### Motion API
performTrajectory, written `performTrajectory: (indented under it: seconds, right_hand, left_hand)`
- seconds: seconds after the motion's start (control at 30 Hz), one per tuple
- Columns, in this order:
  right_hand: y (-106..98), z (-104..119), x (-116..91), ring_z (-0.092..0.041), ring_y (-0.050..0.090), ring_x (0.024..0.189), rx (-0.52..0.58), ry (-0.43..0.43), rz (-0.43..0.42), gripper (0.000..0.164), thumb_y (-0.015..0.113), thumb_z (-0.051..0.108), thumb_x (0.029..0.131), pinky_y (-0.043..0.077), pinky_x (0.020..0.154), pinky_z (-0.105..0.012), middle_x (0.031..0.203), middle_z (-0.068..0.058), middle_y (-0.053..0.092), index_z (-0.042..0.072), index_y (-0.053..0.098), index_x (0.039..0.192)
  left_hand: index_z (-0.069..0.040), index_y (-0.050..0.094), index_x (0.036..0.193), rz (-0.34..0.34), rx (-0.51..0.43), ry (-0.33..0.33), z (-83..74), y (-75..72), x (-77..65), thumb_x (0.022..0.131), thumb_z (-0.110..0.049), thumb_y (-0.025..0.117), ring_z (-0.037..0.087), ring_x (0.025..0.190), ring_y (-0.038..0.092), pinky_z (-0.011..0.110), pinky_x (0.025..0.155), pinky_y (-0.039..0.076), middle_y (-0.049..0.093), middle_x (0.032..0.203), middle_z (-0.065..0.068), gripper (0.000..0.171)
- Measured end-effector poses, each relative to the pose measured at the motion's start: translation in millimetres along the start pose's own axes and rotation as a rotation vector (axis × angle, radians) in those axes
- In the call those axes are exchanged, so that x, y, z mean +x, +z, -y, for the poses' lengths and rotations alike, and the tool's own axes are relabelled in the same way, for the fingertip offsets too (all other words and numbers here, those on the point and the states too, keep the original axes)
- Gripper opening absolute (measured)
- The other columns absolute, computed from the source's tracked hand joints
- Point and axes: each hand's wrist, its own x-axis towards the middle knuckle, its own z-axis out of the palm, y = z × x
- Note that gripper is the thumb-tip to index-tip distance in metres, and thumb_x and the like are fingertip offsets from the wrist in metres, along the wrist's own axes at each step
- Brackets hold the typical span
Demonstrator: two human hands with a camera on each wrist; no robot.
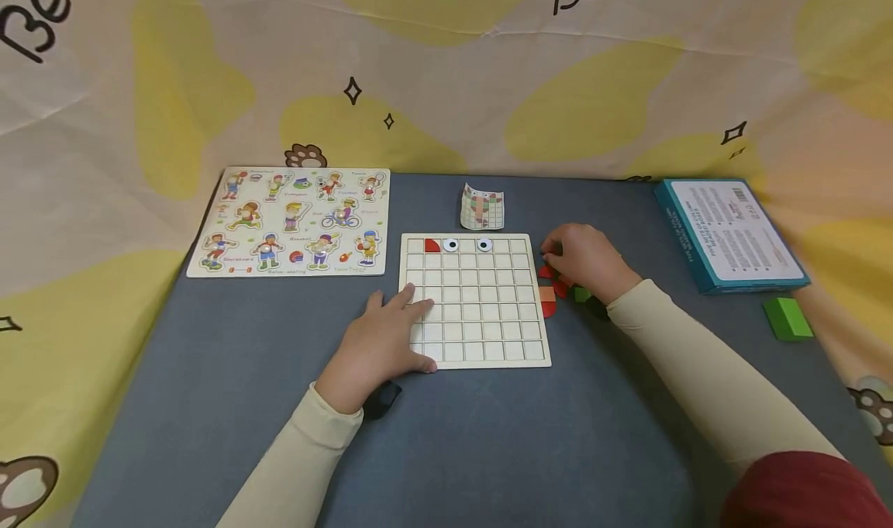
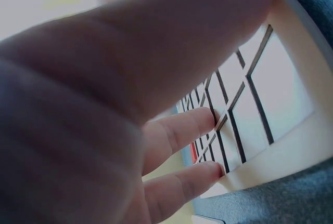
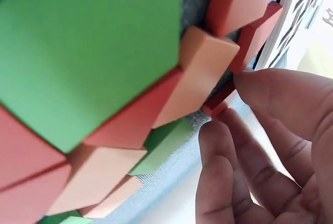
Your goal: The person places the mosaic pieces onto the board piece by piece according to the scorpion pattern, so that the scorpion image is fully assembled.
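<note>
My left hand (image 1: pixel 380 342) lies with spread fingers over the left edge of a white grid board (image 1: pixel 483 311). Its fingertips (image 2: pixel 205 120) touch the squares in the left wrist view. In the board's top row sit a red quarter-round piece (image 1: pixel 432 246) and two round eye pieces (image 1: pixel 484 245). Just right of the board, my right hand (image 1: pixel 589 257) pinches a small red block (image 3: pixel 222 101) between thumb and fingertips. Beside it lie loose red, orange and green blocks, among them a large green block (image 3: pixel 99 52) and an orange block (image 3: pixel 200 73).
A small curled pattern card (image 1: pixel 482 208) stands behind the board. On the left is a sports picture puzzle (image 1: pixel 293 222). A teal box (image 1: pixel 732 233) lies at the right, with a green block (image 1: pixel 788 319) in front. Patterned cloth (image 1: pixel 446 70) hangs behind the table.
</note>
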Motion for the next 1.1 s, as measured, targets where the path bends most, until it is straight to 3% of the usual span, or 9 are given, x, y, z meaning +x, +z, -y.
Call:
performTrajectory:
  seconds: [0.5,0.7,0.93,1.1]
  right_hand:
    - [0.6,-6.3,-5.6,-0.036,0.063,0.117,-0.067,-0.048,0.007,0.022,0.071,0.007,0.101,0.052,0.101,-0.055,0.126,-0.017,0.072,0.004,0.08,0.121]
    - [-1.8,-5.5,-4.4,-0.038,0.062,0.11,-0.065,-0.091,-0.03,0.021,0.074,0.007,0.098,0.05,0.1,-0.056,0.117,-0.018,0.075,0.002,0.08,0.117]
    - [-0.7,37.9,3.2,-0.03,0.062,0.096,0.03,-0.18,-0.088,0.013,0.077,0.014,0.096,0.05,0.093,-0.05,0.102,-0.009,0.077,0.007,0.083,0.106]
    - [9.0,69.5,6.6,-0.025,0.065,0.098,0.075,-0.242,-0.066,0.01,0.077,0.013,0.097,0.052,0.09,-0.045,0.101,-0.003,0.079,0.009,0.085,0.102]
  left_hand:
    - [-0.018,0.06,0.153,-0.005,0.01,0.008,2.4,2.7,3.1,0.071,-0.044,0.1,0.044,0.132,0.042,0.055,0.077,0.056,0.038,0.168,0.015,0.095]
    - [-0.018,0.059,0.154,0.001,0.013,0.004,2.0,1.6,3.6,0.071,-0.044,0.099,0.045,0.134,0.041,0.056,0.077,0.057,0.037,0.168,0.015,0.096]
    - [-0.018,0.059,0.154,0.007,-0.003,-0.001,1.0,-2.3,1.0,0.071,-0.043,0.1,0.045,0.135,0.04,0.056,0.078,0.056,0.037,0.168,0.016,0.095]
    - [-0.018,0.059,0.154,0.01,0.005,-0.001,0.1,-2.5,1.0,0.071,-0.044,0.099,0.044,0.135,0.04,0.056,0.079,0.056,0.037,0.168,0.015,0.095]
